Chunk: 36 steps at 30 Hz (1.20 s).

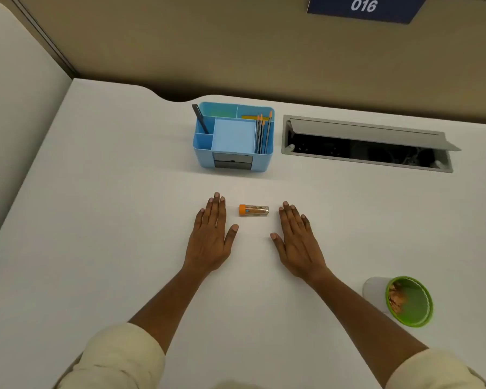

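A small clear tube with an orange cap point(253, 210) lies on its side on the white desk point(96, 220), cap pointing left. My left hand point(211, 235) rests flat on the desk just left of the tube, fingers straight. My right hand point(298, 238) rests flat just right of it, fingers straight. Neither hand touches the tube. Behind them stands a blue desk organizer point(233, 137) holding a dark pen point(200, 118) on its left and several orange-tipped pencils point(264, 130) on its right.
A green-rimmed cup point(408, 301) with brownish contents stands at the near right. An open grey cable hatch point(368, 144) is set into the desk right of the organizer. A beige partition wall with a blue "016" sign point(365, 7) runs behind.
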### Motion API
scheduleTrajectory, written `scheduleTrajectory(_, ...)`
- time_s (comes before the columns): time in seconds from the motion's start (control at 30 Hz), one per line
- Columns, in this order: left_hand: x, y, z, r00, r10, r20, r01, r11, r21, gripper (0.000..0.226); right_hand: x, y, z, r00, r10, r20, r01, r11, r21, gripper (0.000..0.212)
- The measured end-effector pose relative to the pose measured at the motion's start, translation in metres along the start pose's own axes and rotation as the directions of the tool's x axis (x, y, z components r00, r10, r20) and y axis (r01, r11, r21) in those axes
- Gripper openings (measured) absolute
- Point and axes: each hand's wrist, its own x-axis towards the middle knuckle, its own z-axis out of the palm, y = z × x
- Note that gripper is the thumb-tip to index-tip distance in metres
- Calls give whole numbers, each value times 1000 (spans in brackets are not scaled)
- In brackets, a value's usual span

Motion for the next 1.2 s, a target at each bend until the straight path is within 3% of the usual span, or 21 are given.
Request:
scheduleTrajectory(0.23, 2, -4, 10, 1000, -31, -3, 31, 995, 94, 75, -6, 1, 8, 1000, 9, 19, -8, 999, -51, 69)
scheduleTrajectory(0.4, 1, -4, 11, 999, -39, 19, 36, 989, 143, 72, 4, -13, -2, 998, 37, -59, -34, 998, 48, 66)
scheduleTrajectory(0.53, 5, 4, 3, 997, -75, -2, 75, 995, 60, 69, 27, -29, -16, 993, 33, -117, -21, 994, 106, 58)
scheduleTrajectory(0.73, 10, 20, -13, 991, -68, -118, 67, 998, -16, 51, 58, -42, -21, 999, 17, -51, -15, 998, 55, 40)
scheduleTrajectory(0.83, 11, 28, -20, 987, -95, -129, 73, 984, -163, 46, 59, -42, -20, 997, 27, -76, -22, 998, 58, 27)
scheduleTrajectory(0.9, 11, 34, -25, 976, -179, -122, 131, 935, -329, 43, 53, -42, -22, 995, 23, -99, -16, 997, 75, 25)
scheduleTrajectory(1.03, 9, 46, -42, 932, -354, -76, 231, 743, -628, 36, 31, -46, -38, 975, -5, -223, 39, 988, 148, 24)
scheduleTrajectory(1.2, -1, 65, -73, 939, -342, 21, 210, 527, -824, 17, -5, -57, -68, 920, -24, -392, 113, 972, 204, 26)
